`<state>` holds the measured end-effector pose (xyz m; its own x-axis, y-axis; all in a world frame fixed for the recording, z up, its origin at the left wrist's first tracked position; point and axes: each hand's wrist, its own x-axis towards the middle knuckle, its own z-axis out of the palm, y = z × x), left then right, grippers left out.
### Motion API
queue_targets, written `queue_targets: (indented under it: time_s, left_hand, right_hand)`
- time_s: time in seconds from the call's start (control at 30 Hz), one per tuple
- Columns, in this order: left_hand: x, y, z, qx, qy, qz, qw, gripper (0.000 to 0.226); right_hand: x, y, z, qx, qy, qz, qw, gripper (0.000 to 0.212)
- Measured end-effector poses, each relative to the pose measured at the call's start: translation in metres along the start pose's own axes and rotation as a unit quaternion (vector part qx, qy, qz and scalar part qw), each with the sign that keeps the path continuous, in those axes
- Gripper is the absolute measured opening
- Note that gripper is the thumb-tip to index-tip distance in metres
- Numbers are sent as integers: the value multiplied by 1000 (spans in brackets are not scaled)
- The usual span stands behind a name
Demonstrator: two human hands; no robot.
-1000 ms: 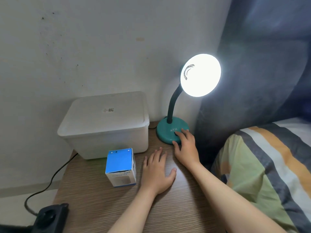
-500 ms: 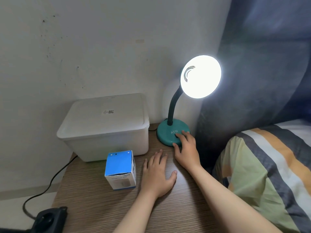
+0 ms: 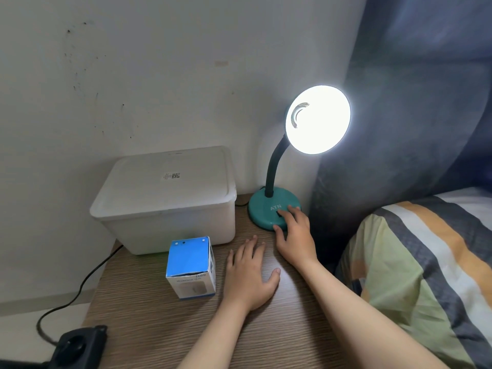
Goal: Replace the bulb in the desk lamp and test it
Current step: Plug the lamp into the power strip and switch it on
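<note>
A teal desk lamp stands at the back right of the wooden table, its round base (image 3: pixel 262 209) against the wall and a dark gooseneck rising to the shade. The shade (image 3: pixel 318 119) faces me and glows bright white, so the bulb inside is washed out. My right hand (image 3: pixel 295 235) rests on the front of the base, its fingertips on the dark switch. My left hand (image 3: pixel 251 272) lies flat on the table with fingers spread, holding nothing. A blue and white bulb box (image 3: pixel 191 267) stands just left of my left hand.
A white lidded plastic bin (image 3: pixel 167 201) sits at the back left of the table (image 3: pixel 159 328). A black cable (image 3: pixel 77 291) runs off the left edge to a black power strip (image 3: pixel 77 347) at the near left corner. A striped bed cover (image 3: pixel 426 275) and dark curtain border the right.
Both hands stay where they were and the lamp remains lit. Only the camera has shifted slightly, so everything sits a little lower in view.
</note>
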<state>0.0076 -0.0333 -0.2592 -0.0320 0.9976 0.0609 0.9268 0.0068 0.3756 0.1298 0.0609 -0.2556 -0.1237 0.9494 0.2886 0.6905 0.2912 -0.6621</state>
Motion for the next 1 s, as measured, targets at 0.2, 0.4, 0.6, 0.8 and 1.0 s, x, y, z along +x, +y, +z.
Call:
queue_targets:
  time_s: [0.2,0.4,0.6,0.8,1.0]
  left_hand:
    - [0,0,0,-2,3,2,1000,71]
    - [-1,0,0,-2,3,3,1000,73]
    - [1,-1,0,-1,1,3,1000,71]
    - [0,-1,-1,-3,0,2,1000,70]
    - [-1,-1,1,-24,8,13,1000,68]
  right_hand:
    - [0,-1,-1,-4,-2,0,1000,44]
    - [0,-1,0,-7,-2,1,1000,44]
    - [0,-1,-1,-8,-2,1,1000,45]
    - [1,-2,-1,-17,-8,3,1000,45]
    - [2,-3,2,-71,-6,-6,997,46]
